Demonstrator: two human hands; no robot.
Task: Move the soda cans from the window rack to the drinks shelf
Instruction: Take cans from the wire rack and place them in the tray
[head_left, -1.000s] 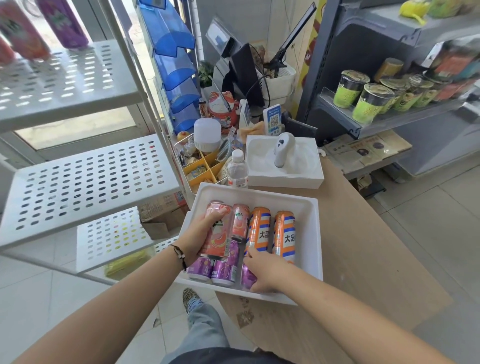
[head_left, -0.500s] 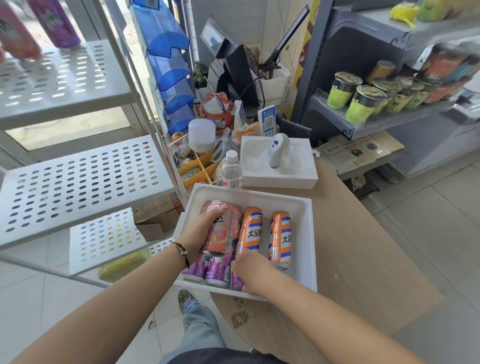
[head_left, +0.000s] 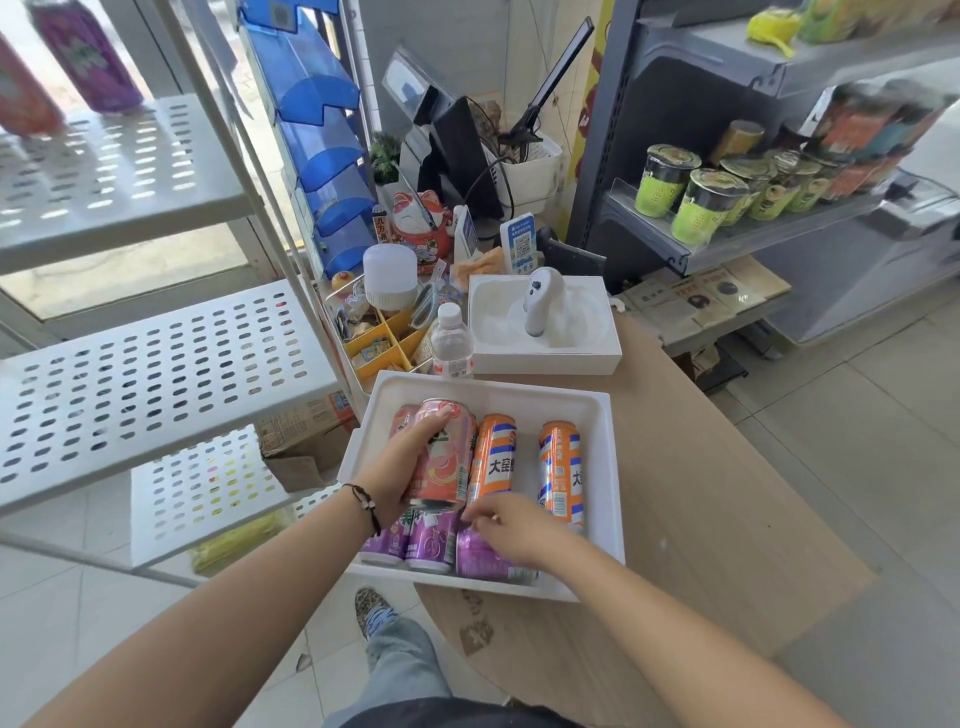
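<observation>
A white foam tray (head_left: 600, 441) sits on the wooden counter and holds several soda cans lying flat. My left hand (head_left: 402, 467) grips a pink can (head_left: 447, 467) and holds it raised over the tray's left side, above another pink can (head_left: 404, 420). Two orange cans (head_left: 496, 457) (head_left: 561, 467) lie to its right. Three purple cans lie in the front row. My right hand (head_left: 514, 530) lies over the rightmost purple can (head_left: 485, 564), fingers curled at its top end. On the window rack (head_left: 156, 374), a purple can (head_left: 85, 57) and a red can (head_left: 21, 104) stand on the top shelf.
Behind the tray stand a water bottle (head_left: 452, 343) and a white box with a scanner (head_left: 537, 306). The grey shelf unit (head_left: 727, 241) at right carries green cups. Till clutter and blue holders fill the back. Tiled floor lies to the right.
My left hand has lifted the pink can higher off the row in the tray. My right hand has stayed over the rightmost purple can, which shows more beneath it.
</observation>
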